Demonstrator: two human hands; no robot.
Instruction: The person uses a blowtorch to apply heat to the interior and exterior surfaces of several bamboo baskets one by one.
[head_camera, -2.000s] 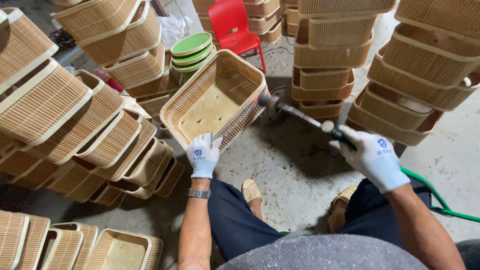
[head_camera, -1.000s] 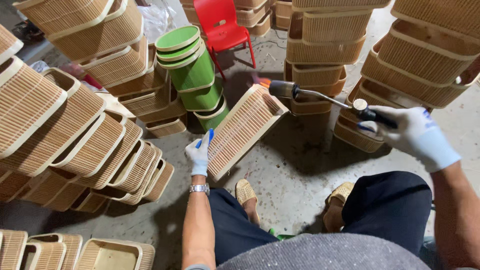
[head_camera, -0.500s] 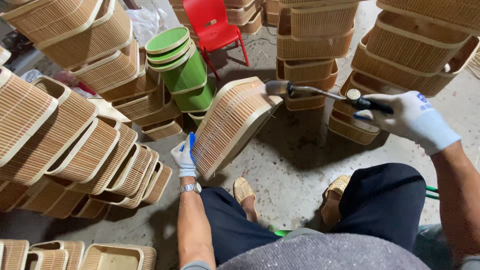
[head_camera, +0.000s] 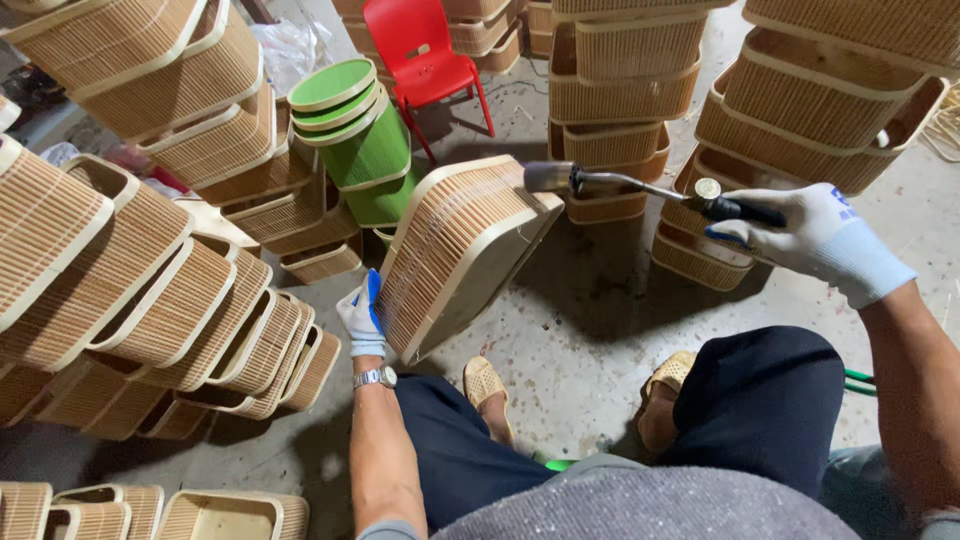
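Tilted further since half a second ago: woven basket (head_camera: 460, 255) now on edge, ribbed underside facing up. Left hand (head_camera: 361, 316), gloved, clamped on lower left rim of basket, propping it on concrete floor (head_camera: 600, 330). Right hand (head_camera: 805, 238), gloved, closed around handle of torch (head_camera: 640, 188), nozzle just beside basket's top corner. Green buckets (head_camera: 355, 135) behind, red chair (head_camera: 425, 50) beyond, basket stacks (head_camera: 150, 260) all round.
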